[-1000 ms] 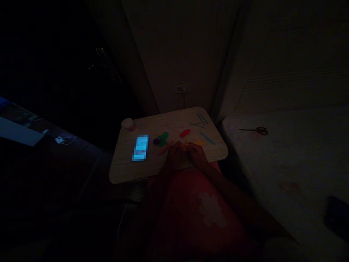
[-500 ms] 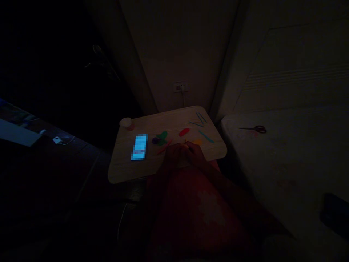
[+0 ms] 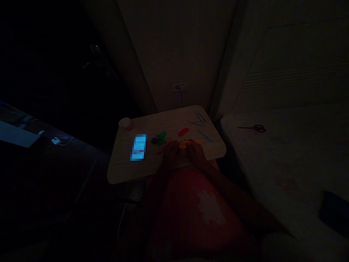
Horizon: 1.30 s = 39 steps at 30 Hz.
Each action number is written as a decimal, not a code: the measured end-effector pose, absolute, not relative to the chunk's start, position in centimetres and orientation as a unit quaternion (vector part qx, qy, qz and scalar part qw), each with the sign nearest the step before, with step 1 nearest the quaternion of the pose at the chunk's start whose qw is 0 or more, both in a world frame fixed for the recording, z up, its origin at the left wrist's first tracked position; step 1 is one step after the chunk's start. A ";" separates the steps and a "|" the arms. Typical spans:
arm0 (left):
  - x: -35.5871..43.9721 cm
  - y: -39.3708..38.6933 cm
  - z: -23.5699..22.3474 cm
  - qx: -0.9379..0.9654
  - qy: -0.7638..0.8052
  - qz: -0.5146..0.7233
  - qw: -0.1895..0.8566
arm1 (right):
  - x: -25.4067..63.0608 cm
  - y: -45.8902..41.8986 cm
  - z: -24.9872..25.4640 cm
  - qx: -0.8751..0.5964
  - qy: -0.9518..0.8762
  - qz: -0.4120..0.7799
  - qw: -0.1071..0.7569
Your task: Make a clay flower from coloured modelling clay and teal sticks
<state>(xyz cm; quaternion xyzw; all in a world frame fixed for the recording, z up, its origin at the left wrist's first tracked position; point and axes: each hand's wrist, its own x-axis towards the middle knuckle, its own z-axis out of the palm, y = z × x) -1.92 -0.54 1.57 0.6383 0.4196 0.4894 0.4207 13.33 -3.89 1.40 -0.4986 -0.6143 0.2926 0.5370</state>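
In dim light, an orange piece of what looks like modelling clay point(image 3: 184, 145) is stretched between my two hands at the near side of the small table point(image 3: 122, 171). My left hand point(image 3: 171, 151) closes its fingers on the left end, my right hand point(image 3: 196, 152) on the right end. Another flat orange piece point(image 3: 198, 141) lies partly hidden behind my right hand. Beyond them sits a red oval piece point(image 3: 183, 131). Left of my hands are green point(image 3: 161, 135) and purple point(image 3: 154, 141) lumps, with a pinkish strip point(image 3: 160, 149) beside my left hand.
A lit phone point(image 3: 139, 147) and a lidded tub point(image 3: 126, 123) are on the table's left. Teal sticks point(image 3: 200, 116) and a teal tool point(image 3: 205, 136) lie on its right. Scissors point(image 3: 258, 128) rest on the pale surface to the right. A plugged socket point(image 3: 179, 86) is behind.
My hands have moved a little apart, left hand leftward. More of the orange clay now shows between them. The things on the table stay where they were.
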 end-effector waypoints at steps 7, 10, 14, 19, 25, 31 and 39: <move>-1.3 -1.4 2.8 0.690 0.403 0.466 0.381 | 13.1 -4.0 0.9 -0.371 -0.684 0.292 0.555; -1.2 -1.4 2.7 0.689 0.409 0.461 0.381 | 13.1 -3.9 0.8 -0.372 -0.690 0.298 0.545; -1.5 -1.3 2.4 0.693 0.423 0.469 0.347 | 13.1 -4.0 1.1 -0.436 -0.658 0.284 0.544; -1.6 -1.5 2.7 0.701 0.408 0.474 0.342 | 13.3 -4.1 1.0 -0.463 -0.666 0.240 0.533; -1.7 -1.6 2.6 0.765 0.393 0.385 0.334 | 14.0 -4.0 -0.4 -0.427 -0.740 0.165 0.492; -1.7 -1.6 2.3 0.790 0.400 0.358 0.296 | 13.9 -4.2 -0.8 -0.412 -0.767 0.129 0.475; -1.5 -1.5 3.0 0.749 0.392 0.411 0.340 | 13.8 -4.7 0.4 -0.422 -0.750 0.171 0.480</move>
